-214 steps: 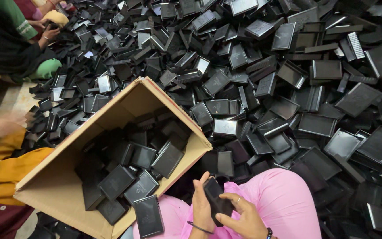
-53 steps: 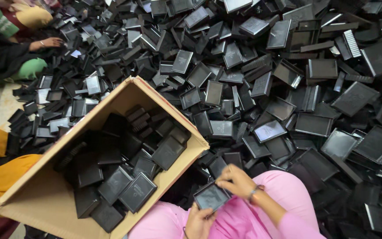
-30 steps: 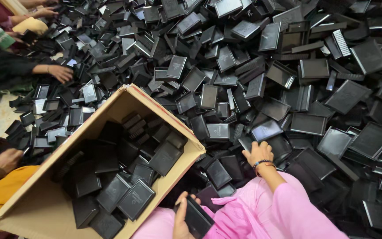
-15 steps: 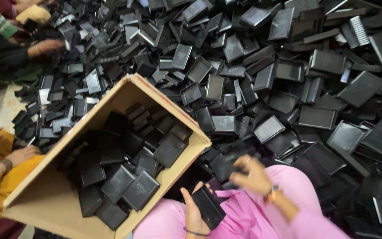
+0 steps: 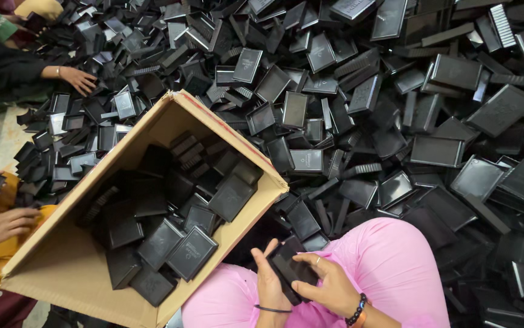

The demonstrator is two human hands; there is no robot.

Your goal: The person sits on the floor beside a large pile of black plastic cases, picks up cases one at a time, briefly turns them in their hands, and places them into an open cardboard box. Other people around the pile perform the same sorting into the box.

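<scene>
A flat black case [image 5: 291,272] is gripped between left hand [image 5: 268,285] and right hand [image 5: 328,287], long axis slanting down-right; the cardboard box [image 5: 61,279] lies just left.

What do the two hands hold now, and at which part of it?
Both hands hold one black case over the lap. The left hand grips its lower left edge; the right hand grips its right side.

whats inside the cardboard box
The cardboard box holds a loose pile of flat black plastic cases, some lying face up and others tilted. The cases cover most of the box's bottom, so anything beneath them is hidden.
</scene>
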